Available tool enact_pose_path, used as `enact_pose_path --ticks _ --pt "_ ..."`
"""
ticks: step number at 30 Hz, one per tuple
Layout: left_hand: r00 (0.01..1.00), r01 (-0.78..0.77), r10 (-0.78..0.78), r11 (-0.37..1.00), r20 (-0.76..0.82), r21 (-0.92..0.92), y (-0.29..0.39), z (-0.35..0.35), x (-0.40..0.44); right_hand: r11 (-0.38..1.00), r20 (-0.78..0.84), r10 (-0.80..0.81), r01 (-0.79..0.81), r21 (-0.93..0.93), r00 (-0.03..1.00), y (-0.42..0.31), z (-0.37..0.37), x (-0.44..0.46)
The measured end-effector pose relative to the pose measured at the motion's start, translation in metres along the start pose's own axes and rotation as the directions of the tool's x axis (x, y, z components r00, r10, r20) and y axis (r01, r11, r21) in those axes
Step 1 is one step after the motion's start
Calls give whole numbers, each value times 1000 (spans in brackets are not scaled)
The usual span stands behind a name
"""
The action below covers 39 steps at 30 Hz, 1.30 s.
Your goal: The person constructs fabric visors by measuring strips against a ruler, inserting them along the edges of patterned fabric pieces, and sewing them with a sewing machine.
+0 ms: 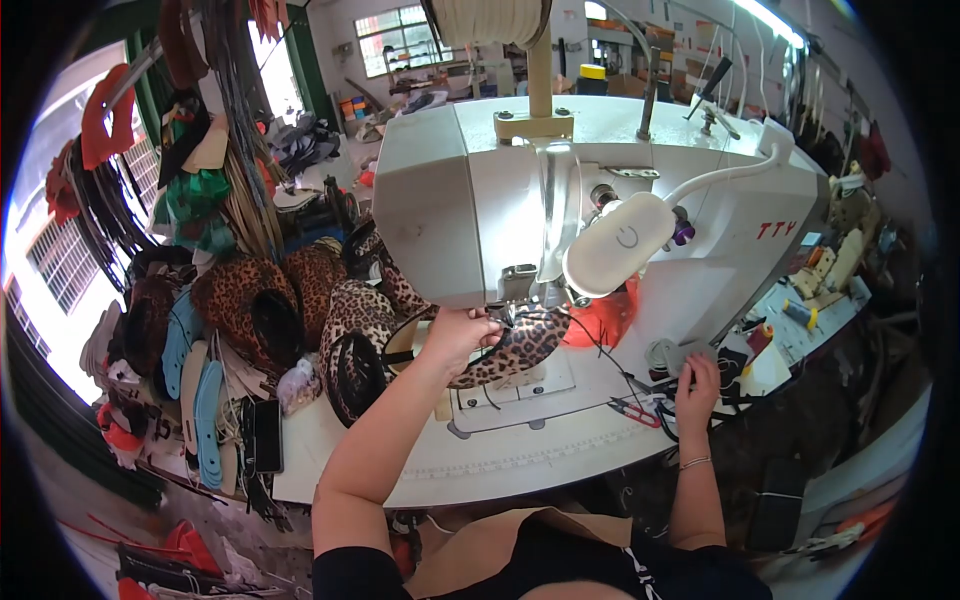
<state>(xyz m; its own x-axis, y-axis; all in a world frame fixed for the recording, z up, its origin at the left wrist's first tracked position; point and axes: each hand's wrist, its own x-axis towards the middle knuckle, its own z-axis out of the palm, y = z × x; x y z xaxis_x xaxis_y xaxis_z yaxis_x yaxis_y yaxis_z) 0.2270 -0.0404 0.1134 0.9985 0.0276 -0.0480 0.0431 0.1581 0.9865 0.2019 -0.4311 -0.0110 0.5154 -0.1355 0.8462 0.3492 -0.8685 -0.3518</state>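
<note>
My left hand [462,338] is closed at the sewing head of a white sewing machine [420,200], just beside the presser foot [515,300]. Its fingers pinch the dark edge of a leopard-print fabric piece [510,352], which curves under the needle area. The fingertips partly hide the spot they grip. Off to the right, my right hand [698,385] rests low over the tabletop with its fingers stretched forward, touching a flat grey piece [686,352]. Red-handled snips [636,412] lie to the left of that hand. Black cords trail from the fabric towards them.
Leopard-print pieces [355,330] are heaped left of the machine, near blue straps [208,420] and a dark phone [264,436]. A lamp [620,245] sticks out from the machine. Red material [605,318] sits behind the needle. Ruler markings [520,460] run along the table front.
</note>
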Motion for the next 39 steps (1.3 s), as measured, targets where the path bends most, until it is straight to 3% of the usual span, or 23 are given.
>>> enact_pose_path --ticks 4,10,22,39 --pt "997 -7 3 999 81 54 8 0 -10 1000 12 9 -9 6 1000 0 0 -1" --pt "997 -3 3 1000 76 -2 7 1 -13 998 24 38 -39 43 999 -8 -8 9" --pt "985 -132 116 984 129 123 9 2 -8 998 60 56 -58 29 997 -3 -8 6" --pt "989 -137 130 985 72 104 8 2 -5 997 75 69 -72 34 995 -3 -5 -5"
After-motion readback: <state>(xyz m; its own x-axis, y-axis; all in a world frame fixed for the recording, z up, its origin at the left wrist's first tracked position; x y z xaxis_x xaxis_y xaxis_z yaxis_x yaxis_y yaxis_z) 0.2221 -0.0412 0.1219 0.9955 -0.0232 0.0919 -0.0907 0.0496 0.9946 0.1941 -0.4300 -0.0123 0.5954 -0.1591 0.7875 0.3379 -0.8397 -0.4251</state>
